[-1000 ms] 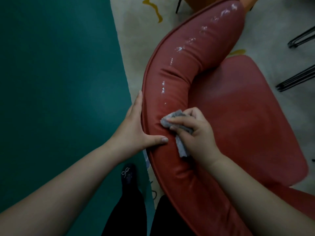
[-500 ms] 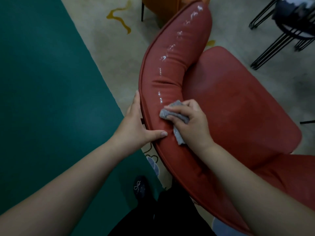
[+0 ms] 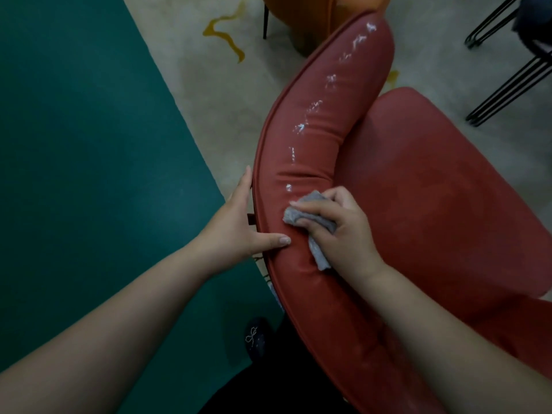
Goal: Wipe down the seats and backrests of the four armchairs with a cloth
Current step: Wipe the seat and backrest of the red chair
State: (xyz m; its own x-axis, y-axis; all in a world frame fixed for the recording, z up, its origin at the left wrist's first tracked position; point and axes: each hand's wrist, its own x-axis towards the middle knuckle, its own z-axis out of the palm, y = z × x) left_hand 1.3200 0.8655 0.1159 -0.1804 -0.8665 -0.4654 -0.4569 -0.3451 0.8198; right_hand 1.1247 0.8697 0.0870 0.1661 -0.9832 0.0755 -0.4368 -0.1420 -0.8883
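1. Right hand (image 3: pixel 337 225) bunched round a small grey cloth (image 3: pixel 310 222); fingers (image 3: pixel 310 206) curled over its top and thumb tucked beneath, so holding the cloth and pressing it flat on the padded top of the red armchair's backrest (image 3: pixel 307 162); a loose tail of cloth trailing below the palm toward the wrist; likely crumpled this way to give a firm pad for rubbing rather than a slack sheet.
2. Left hand (image 3: pixel 239 225) laid against the outer edge of the same backrest, just beside the cloth; four fingers straight along the rear rim, thumb hooked over onto the red top; spread wide and gripping nothing, apparently bracing the chair so it does not shift under the wiping pressure.
3. White streaks (image 3: pixel 313 106) dotted in a line along the backrest crest, running from just ahead of the cloth up to the far end; probably cleaner or residue not yet wiped; stretch nearer the body looks plain red.
4. Seat (image 3: pixel 433 198) lying to the right of the backrest, below it, with faint dull patches; cleaned or not, cannot tell.
5. Orange chair (image 3: pixel 316 16) partly visible at the top edge, black wire legs (image 3: pixel 507 76) at upper right; green floor (image 3: pixel 89 144) on the left, pale patterned carpet (image 3: pixel 209 85) beyond; dark shoe (image 3: pixel 257 339) beneath the chair rim.
6. Judged stage: early, one backrest in hand; next stroke likely along the streaks, away from the body.
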